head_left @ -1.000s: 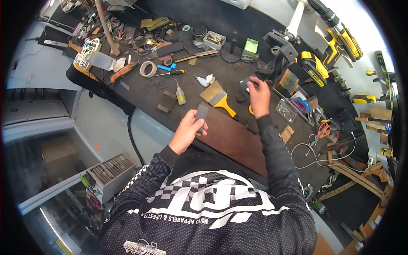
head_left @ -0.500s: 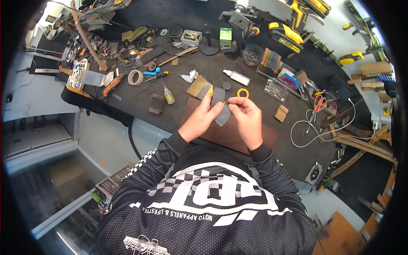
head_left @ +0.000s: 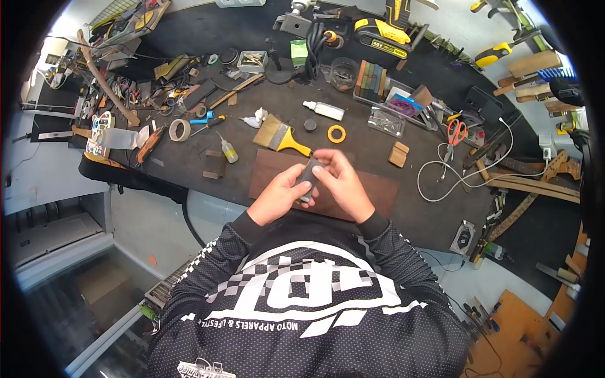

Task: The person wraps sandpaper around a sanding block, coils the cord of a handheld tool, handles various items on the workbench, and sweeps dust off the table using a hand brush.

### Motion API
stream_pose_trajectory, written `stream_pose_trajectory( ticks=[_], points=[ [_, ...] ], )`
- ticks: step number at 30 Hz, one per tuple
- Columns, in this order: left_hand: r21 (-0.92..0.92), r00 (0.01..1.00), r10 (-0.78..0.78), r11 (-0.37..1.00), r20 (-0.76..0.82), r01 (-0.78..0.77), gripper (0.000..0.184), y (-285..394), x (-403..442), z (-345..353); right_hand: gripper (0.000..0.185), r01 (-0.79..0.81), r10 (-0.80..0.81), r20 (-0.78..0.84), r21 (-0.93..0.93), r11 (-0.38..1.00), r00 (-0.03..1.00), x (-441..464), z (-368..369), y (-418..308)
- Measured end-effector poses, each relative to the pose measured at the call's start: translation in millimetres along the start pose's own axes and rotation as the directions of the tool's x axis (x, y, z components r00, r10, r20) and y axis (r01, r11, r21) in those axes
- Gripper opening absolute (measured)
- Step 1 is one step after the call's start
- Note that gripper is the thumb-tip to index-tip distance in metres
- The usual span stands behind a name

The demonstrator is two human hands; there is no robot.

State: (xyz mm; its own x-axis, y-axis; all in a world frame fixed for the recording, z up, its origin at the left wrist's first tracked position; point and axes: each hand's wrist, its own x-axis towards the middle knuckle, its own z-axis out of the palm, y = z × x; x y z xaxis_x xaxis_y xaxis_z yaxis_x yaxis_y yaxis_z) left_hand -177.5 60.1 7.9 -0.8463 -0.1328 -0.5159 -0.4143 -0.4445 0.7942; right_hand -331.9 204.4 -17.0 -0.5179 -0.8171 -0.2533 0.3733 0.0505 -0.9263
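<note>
A small dark grey block is held between both hands over a reddish-brown board at the workbench's front edge. My left hand grips the block's lower left side, thumb on top. My right hand is closed on its upper right side, with the thumb pressed on it. Just beyond the hands lies a wide brush with a yellow handle. Behind the board are a round black cap, a yellow tape roll and a clear bottle.
A small bottle with yellow liquid, a masking tape roll and an orange cutter lie to the left. On the right are a wooden block, red scissors and a white cable.
My right hand has come in from the back right and now meets my left hand at the block. The grey sheet seen between the hands half a second ago no longer shows. The view has shifted.
</note>
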Motion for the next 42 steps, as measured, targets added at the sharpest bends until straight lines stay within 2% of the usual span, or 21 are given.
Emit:
stream_pose_trajectory(
  ticks=[1, 4, 7, 8, 9, 10, 12, 15, 16, 17, 18, 23, 26, 28, 30, 33, 35, 36, 37, 39, 42],
  points=[
    [-0.003, 1.000, -0.020, 1.000, 0.012, 0.020, 0.029, -2, 1, -1, 0.032, -0.076, 0.079, 0.046, -0.065, 0.995, 0.996, -2, -8, 2],
    [-0.021, 0.998, -0.034, 0.999, 0.054, 0.035, 0.034, -13, 7, -3, 0.028, -0.062, 0.063, 0.006, -0.129, 0.990, 0.998, -6, -17, 9],
    [-0.035, 0.998, -0.055, 0.998, -0.042, 0.054, 0.045, -24, 12, 9, 0.026, -0.102, 0.095, -0.075, -0.109, 0.989, 0.993, -5, -33, 5],
    [0.122, 0.998, -0.008, 0.992, -0.063, 0.016, 0.047, -28, 11, 10, 0.025, -0.128, 0.099, -0.146, -0.205, 0.970, 0.984, 0, -46, -6],
    [0.276, 0.996, 0.043, 0.961, -0.079, -0.020, 0.050, -31, 10, 9, 0.025, -0.078, 0.011, -0.254, -0.254, 0.964, 0.967, 7, -57, -20],
    [0.424, 0.992, 0.095, 0.904, -0.088, -0.049, 0.052, -33, 9, 7, 0.024, 0.072, -0.191, -0.324, -0.347, 0.935, 0.927, 24, -85, -8],
    [0.383, 0.996, 0.035, 0.924, -0.088, 0.001, 0.053, -36, 7, 0, 0.023, 0.103, -0.429, -0.434, -0.598, 0.795, 0.792, 58, -125, -37],
    [0.373, 0.996, -0.032, 0.926, -0.086, 0.062, 0.053, -43, 1, -9, 0.025, 0.048, -0.629, -0.355, -0.846, 0.530, 0.692, 125, -189, -62],
    [0.379, 0.995, -0.049, 0.922, -0.088, 0.079, 0.052, -45, -1, -12, 0.026, 0.052, -0.604, -0.386, -0.813, 0.580, 0.698, 154, -212, -59],
    [0.385, 0.994, -0.049, 0.919, -0.095, 0.082, 0.052, -48, -2, -14, 0.027, 0.029, -0.671, -0.299, -0.902, 0.431, 0.679, 174, -225, -64],
    [0.390, 0.994, -0.050, 0.917, -0.101, 0.086, 0.051, -50, -4, -16, 0.028, -0.049, -0.609, -0.347, -0.891, 0.451, 0.713, 187, -223, -73],
    [0.380, 0.988, -0.032, 0.921, -0.154, 0.089, 0.051, -58, -9, -22, 0.032, -0.135, -0.633, -0.348, -0.923, 0.360, 0.692, 245, -249, -47],
    [0.425, 0.981, -0.020, 0.899, -0.192, 0.101, 0.052, -62, -10, -24, 0.037, -0.102, -0.617, -0.324, -0.925, 0.367, 0.717, 253, -260, -28],
    [0.459, 0.976, -0.009, 0.881, -0.217, 0.110, 0.053, -70, -8, -27, 0.048, -0.023, -0.735, -0.202, -0.969, 0.246, 0.648, 233, -248, -31],
    [0.477, 0.970, -0.008, 0.870, -0.243, 0.127, 0.054, -69, -8, -28, 0.047, -0.009, -0.651, -0.356, -0.881, 0.473, 0.670, 204, -222, -49],
    [0.497, 0.967, 0.006, 0.859, -0.253, 0.124, 0.054, -78, -4, -30, 0.037, -0.043, -0.770, -0.207, -0.973, 0.228, 0.604, 162, -181, -49],
    [0.517, 0.970, 0.020, 0.849, -0.243, 0.111, 0.053, -82, 0, -32, 0.029, 0.078, -0.687, -0.068, -0.981, 0.179, 0.723, 153, -158, -19],
    [0.527, 0.972, 0.023, 0.843, -0.233, 0.106, 0.052, -83, 1, -31, 0.023, 0.097, -0.554, -0.020, -0.978, 0.182, 0.832, 152, -140, -9],
    [0.539, 0.975, 0.026, 0.836, -0.220, 0.100, 0.051, -84, 2, -29, 0.026, 0.190, -0.444, 0.137, -0.979, 0.078, 0.886, 158, -129, 5],
    [0.571, 0.979, 0.027, 0.816, -0.203, 0.095, 0.050, -83, 4, -24, 0.042, 0.294, -0.383, 0.263, -0.956, 0.022, 0.886, 177, -108, 35],
    [0.629, 0.983, 0.055, 0.775, -0.177, 0.070, 0.048, -83, 3, -21, 0.050, 0.263, -0.316, 0.262, -0.964, -0.041, 0.912, 203, -84, 53]
  ],
)
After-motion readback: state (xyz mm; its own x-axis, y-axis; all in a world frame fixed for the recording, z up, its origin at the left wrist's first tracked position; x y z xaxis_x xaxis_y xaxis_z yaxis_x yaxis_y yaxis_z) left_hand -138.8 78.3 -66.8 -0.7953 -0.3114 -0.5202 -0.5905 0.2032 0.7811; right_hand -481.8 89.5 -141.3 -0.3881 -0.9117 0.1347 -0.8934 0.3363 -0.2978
